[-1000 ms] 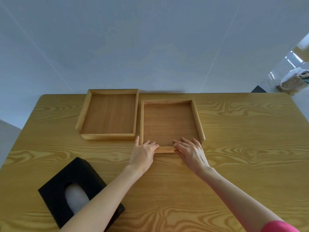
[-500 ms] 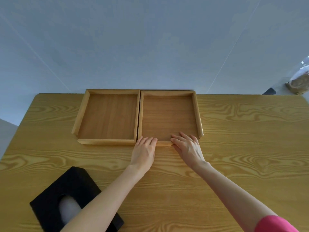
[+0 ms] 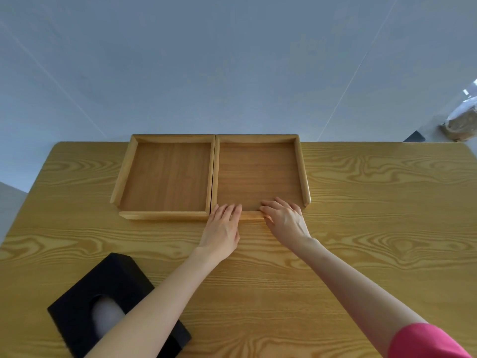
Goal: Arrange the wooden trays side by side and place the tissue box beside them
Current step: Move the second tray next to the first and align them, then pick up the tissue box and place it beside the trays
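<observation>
- The right tray (image 3: 259, 174) has slid up since a second ago; its side now lies against the left tray (image 3: 167, 174), far edges level at the back of the table (image 3: 361, 228).
- Left hand (image 3: 222, 231) is flat, fingers spread, tips on the right tray's near rim, gripping nothing.
- Right hand (image 3: 286, 223) lies likewise, fingers over the same rim, holding nothing.
- The black tissue box (image 3: 85, 306) sits at the near left, well apart from the trays, partly under the left forearm.
</observation>
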`<state>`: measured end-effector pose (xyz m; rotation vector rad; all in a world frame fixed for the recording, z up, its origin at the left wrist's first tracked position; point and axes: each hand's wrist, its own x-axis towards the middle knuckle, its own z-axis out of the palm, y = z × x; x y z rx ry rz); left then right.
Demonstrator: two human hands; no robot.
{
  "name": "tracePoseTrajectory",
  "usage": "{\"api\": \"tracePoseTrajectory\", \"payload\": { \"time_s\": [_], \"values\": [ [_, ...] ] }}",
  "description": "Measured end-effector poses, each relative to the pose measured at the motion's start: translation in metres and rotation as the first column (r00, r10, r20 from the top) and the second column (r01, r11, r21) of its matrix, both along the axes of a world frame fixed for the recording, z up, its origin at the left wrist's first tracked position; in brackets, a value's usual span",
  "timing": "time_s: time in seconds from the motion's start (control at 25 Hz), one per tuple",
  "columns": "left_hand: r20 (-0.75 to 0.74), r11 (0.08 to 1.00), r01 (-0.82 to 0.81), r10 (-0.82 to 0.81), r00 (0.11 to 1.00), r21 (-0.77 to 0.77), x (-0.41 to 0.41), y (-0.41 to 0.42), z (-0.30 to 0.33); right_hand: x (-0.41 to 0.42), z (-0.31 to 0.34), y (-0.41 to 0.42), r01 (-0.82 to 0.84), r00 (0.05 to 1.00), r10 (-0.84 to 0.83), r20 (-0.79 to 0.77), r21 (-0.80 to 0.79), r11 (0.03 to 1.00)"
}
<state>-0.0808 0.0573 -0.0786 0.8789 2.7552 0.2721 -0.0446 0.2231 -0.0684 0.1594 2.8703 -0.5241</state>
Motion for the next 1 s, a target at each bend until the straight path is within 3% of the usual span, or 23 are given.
{"api": "tracePoseTrajectory", "payload": {
  "time_s": [0.32,0.68,1.0],
  "values": [
    [-0.024,0.988,-0.125,0.128,0.992,0.09,0.01,-0.032,0.032,0.014,0.031,-0.023,-0.04,0.994,0.035,0.106,0.042,0.998],
    [0.013,0.972,-0.232,0.232,0.973,0.041,0.045,-0.117,0.062,0.065,0.065,-0.106,0.036,0.993,-0.014,0.114,-0.198,0.979],
    [0.053,0.938,-0.337,0.342,0.938,-0.081,0.063,-0.207,0.061,0.089,0.055,-0.194,0.114,0.959,-0.004,0.283,-0.374,0.92]
  ]
}}
